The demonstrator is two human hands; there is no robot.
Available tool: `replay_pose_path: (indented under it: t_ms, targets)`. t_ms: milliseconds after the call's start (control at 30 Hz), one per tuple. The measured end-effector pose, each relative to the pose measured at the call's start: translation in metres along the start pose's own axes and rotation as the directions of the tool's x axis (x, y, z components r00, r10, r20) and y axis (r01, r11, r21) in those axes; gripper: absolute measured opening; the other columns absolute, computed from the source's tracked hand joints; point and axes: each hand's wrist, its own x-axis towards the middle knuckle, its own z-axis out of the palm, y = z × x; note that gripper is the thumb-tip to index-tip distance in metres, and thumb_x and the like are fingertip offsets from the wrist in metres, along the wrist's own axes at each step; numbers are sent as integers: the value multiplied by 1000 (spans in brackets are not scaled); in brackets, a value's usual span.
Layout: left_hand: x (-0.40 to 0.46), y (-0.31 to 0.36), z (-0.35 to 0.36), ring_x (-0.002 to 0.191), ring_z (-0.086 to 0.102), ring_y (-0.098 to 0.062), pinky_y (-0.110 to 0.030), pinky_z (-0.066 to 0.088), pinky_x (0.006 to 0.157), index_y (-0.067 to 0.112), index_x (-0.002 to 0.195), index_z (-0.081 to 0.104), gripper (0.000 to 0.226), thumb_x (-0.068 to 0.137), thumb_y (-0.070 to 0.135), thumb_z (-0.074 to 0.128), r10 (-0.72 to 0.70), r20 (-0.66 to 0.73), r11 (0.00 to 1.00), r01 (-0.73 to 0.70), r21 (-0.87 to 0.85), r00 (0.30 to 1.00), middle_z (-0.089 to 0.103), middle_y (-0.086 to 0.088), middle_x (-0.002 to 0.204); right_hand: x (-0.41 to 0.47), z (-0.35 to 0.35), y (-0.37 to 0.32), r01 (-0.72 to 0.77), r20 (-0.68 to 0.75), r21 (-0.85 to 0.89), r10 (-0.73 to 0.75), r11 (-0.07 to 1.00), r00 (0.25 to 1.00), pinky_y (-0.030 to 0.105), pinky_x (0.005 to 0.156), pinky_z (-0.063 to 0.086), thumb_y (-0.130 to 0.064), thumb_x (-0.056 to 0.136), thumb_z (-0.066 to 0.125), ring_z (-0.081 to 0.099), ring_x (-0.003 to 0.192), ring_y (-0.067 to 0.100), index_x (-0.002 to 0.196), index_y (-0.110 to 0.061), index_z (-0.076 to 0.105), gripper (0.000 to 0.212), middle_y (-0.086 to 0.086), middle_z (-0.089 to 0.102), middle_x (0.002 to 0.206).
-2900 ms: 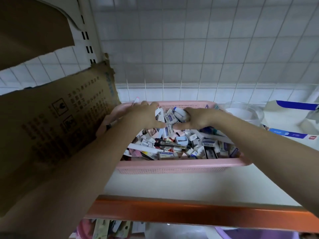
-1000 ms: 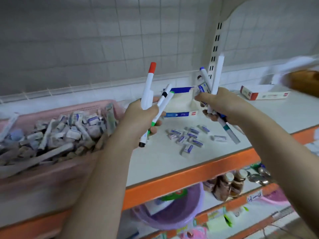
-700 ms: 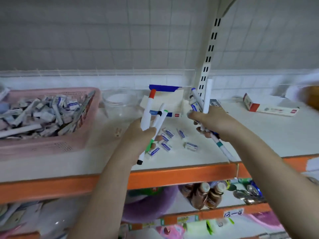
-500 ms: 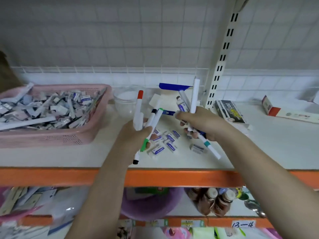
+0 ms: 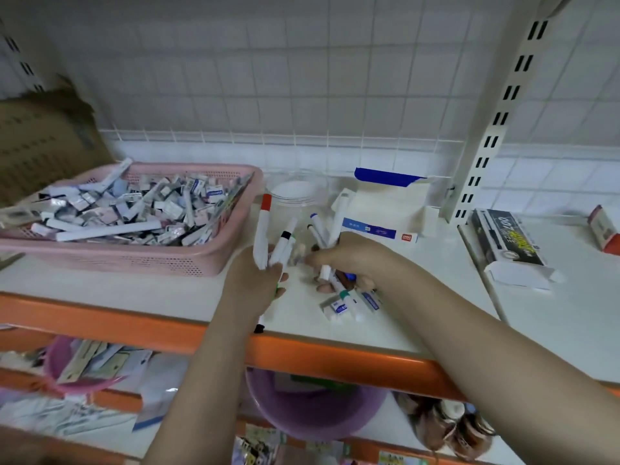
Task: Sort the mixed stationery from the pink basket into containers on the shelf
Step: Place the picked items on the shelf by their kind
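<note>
The pink basket (image 5: pixel 174 260), heaped with mixed stationery, stands on the white shelf at the left. My left hand (image 5: pixel 255 283) grips a bundle of white markers (image 5: pixel 265 229) with red, black and green caps, tips pointing up. My right hand (image 5: pixel 349 260) grips a second bundle of markers (image 5: pixel 327 226) and sits low over a small pile of erasers (image 5: pixel 345 305) lying on the shelf. A clear plastic tub (image 5: pixel 295 193) stands behind both hands, beside the basket.
A white and blue carton (image 5: pixel 389 209) stands open behind my right hand. A black marker box (image 5: pixel 506 243) lies to the right past the shelf upright (image 5: pixel 496 129). Brown cardboard (image 5: pixel 43 142) leans at far left. A purple bowl (image 5: pixel 312 411) sits on the lower shelf.
Both hands left the basket carrying bundles of markers and moved right. Over the last half second they have come closer together and dropped toward the erasers on the shelf.
</note>
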Motion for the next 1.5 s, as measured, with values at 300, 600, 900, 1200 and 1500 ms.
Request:
replay_pose_path:
  t_ms: [300,600,900,1200,1500]
  targets:
    - [4,-19,19,67,49,-11,-10,37,49,14,106,48,17,93,4,42,179,54,892,-185,413,982,49,3,80,-14,-13,13,63,-231,-362,-155,930,961,23,42,40,-16,93,42,49,48,17,76,-14,44,18,4,51,64]
    - [-1,-15,51,64,46,-4,-3,36,49,14,101,52,20,92,1,40,199,132,892,-235,385,971,48,7,75,-19,-48,13,180,-442,-253,-279,951,853,14,38,33,-27,98,47,39,49,13,99,-8,56,21,2,47,64]
    - [10,-10,33,79,57,-17,-20,33,57,20,98,52,7,97,17,46,297,-45,887,-258,384,954,58,3,87,-52,-51,10,215,-441,-240,-303,947,845,37,56,56,-17,100,37,66,63,28,103,-8,43,11,12,66,81]
    - [14,-2,15,53,42,-13,-26,35,52,12,107,56,33,102,34,32,-60,44,998,58,36,997,52,-1,67,-51,-8,43,-156,-293,-826,-176,542,940,30,74,40,-39,94,50,57,102,25,108,-14,51,29,6,59,110]
    - [-14,13,18,66,52,-10,-24,44,65,31,102,54,18,96,14,48,236,294,942,-293,166,926,63,-8,90,-58,-24,21,364,-333,165,-296,917,895,36,55,46,-8,93,48,54,52,22,92,-7,46,2,15,60,75]
